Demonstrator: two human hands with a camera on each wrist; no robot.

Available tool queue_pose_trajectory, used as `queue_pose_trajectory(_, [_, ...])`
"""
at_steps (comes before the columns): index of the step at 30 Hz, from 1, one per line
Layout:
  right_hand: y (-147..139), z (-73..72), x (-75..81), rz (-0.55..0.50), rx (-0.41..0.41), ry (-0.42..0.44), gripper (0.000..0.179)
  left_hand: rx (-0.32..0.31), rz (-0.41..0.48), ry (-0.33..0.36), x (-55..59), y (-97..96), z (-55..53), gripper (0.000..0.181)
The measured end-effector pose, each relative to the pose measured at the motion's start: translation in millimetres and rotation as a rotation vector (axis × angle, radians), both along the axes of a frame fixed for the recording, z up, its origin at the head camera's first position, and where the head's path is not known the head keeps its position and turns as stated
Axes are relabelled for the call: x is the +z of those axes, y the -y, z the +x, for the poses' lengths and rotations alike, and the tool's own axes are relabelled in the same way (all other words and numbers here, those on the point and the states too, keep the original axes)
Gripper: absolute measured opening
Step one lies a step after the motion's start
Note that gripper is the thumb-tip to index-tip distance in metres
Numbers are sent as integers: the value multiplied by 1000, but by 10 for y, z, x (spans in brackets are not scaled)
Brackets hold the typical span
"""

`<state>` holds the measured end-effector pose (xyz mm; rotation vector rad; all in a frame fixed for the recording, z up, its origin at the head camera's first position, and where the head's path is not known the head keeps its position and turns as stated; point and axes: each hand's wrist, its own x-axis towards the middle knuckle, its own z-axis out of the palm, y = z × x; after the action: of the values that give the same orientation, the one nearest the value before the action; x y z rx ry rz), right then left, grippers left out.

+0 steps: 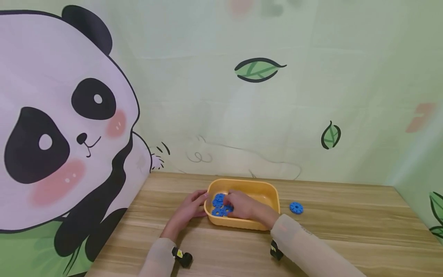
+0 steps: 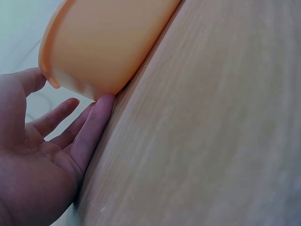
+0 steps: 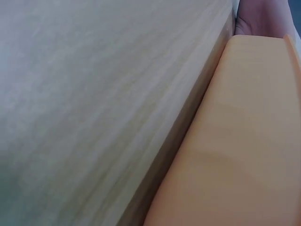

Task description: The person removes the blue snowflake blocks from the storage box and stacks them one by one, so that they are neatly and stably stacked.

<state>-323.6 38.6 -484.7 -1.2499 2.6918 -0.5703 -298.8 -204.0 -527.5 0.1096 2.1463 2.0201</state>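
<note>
Head view, loose blue disc (image 1: 293, 208) near yellow bin (image 1: 235, 223), panda backdrop (image 1: 121, 96)

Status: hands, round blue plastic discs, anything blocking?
Left hand touching yellow rectangular plastic tub. Right hand inside at discs, grip hidden. One loose disc outside, tub's right rim between.
</note>
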Motion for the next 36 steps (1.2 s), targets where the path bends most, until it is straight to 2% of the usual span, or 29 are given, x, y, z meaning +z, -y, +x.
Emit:
queue_pose_trajectory(7, [-8, 17, -18, 11, -18, -1, 26, 4, -9, 6, -2, 5, -2, 63])
queue_pose_trajectory(10, [-37, 27, -5, -22, -12, 2, 26, 2, -18, 8, 0, 7, 4, 62])
queue_pose_trajectory(17, [-243, 43, 117, -144, -61, 133, 27, 5, -16, 2, -16, 3, 6, 61])
queue_pose_trajectory(20, [-386, 43, 202, -154, -75, 140, 27, 11, -17, 5, -11, -1, 7, 62])
queue_pose_trajectory(28, [-861, 40, 398, -174, -48, -16, 23, 23, -29, 12, 7, -3, -5, 63])
queue_pose_trajectory(33, [-1205, 67, 511, -222, -82, 2, 20, 17, -26, 11, 14, -4, -2, 63])
queue_pose_trajectory(36, [-1417, 67, 558, -218, -120, -17, 19, 16, -26, 11, 14, 0, -5, 62])
